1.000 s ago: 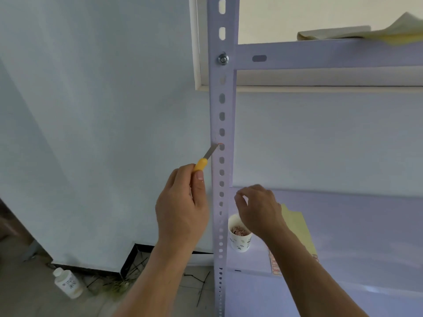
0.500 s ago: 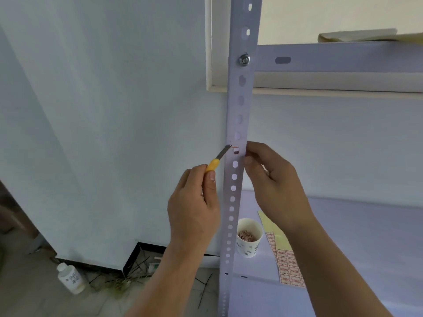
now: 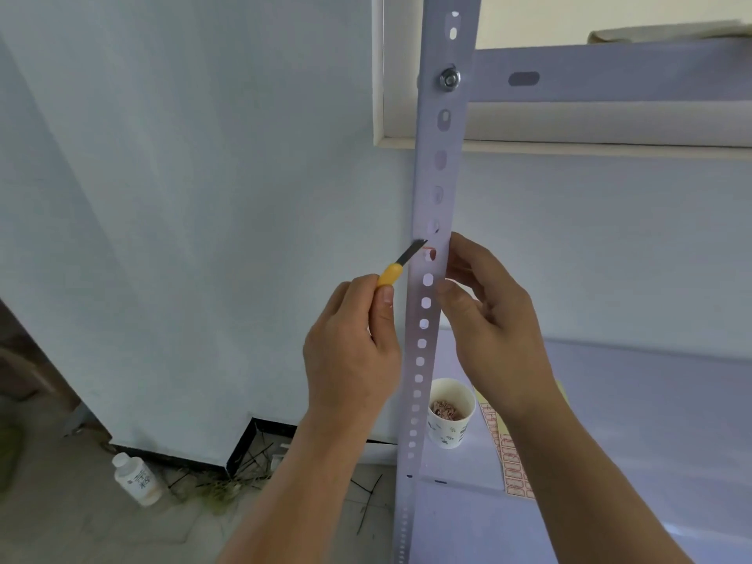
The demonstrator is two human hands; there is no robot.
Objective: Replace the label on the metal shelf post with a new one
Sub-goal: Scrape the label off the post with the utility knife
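Observation:
A white perforated metal shelf post [image 3: 433,177] runs up the middle of the view. A small scrap of red-edged label [image 3: 429,252] clings to it at hand height. My left hand [image 3: 354,352] grips a yellow-handled knife [image 3: 401,262] whose blade tip touches the post's left edge just above the scrap. My right hand [image 3: 488,319] holds the post's right edge beside the scrap, thumb on the front and fingers curled behind. A sheet of red-bordered new labels [image 3: 508,457] lies on the lower shelf, partly hidden by my right forearm.
A paper cup [image 3: 449,417] with label scraps stands on the lower shelf [image 3: 651,421] right of the post. An upper shelf beam [image 3: 610,75] is bolted to the post. A white bottle [image 3: 136,478] and twigs lie on the floor at the wall's base.
My right hand rose from above the cup to the post's right edge and now holds it. The knife stayed at the label scrap, its tip shifting slightly upward.

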